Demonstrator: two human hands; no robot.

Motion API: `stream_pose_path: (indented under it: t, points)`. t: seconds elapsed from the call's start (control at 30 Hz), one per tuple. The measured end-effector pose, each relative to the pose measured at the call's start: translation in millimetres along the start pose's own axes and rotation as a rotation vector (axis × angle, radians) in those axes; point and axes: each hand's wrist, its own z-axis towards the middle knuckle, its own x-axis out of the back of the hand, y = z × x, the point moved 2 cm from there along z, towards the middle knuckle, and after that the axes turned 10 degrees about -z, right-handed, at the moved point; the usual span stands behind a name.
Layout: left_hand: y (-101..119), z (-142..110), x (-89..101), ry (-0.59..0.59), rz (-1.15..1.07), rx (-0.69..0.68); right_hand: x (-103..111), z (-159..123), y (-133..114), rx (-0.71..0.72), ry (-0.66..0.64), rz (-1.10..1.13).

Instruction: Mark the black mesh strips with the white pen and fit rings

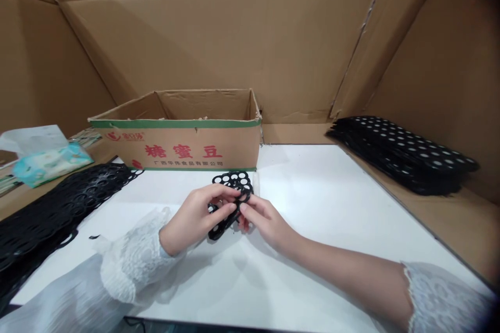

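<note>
Between my two hands is a black sheet with rows of round holes (242,179), bent or folded, in the middle of the white table (312,208). My left hand (203,213) pinches it from the left, thumb and fingertips closed on it. From the right, my right hand (265,218) grips its edge between thumb and fingers. The fingertips of both hands nearly meet. White shows through the holes. Part of the sheet is hidden behind my fingers.
An open cardboard box (183,143) with red lettering stands just beyond my hands. Black perforated sheets (58,208) lie at left, near a tissue pack (52,161). Another stack of black perforated sheets (402,151) rests at right. Cardboard walls (219,41) enclose the back and sides.
</note>
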Motion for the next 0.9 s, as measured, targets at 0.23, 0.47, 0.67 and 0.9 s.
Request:
stream_pose_path:
  t: [0.23,0.47,0.67,0.9]
  points:
    - [3,4,-3.7,-0.008,0.112,-0.009,-2,2,10,0.009,0.015,-0.151]
    - [-3,17,-0.3,-0.083,-0.246,0.121,2,2,-2,-0.004,0.019,-0.037]
    - [4,21,46.5,0.291,-0.222,-0.01,2,-3,-4,0.005,0.008,0.043]
    - [26,55,127.7,0.801,0.641,-0.279,2,-2,3,0.009,0.003,0.021]
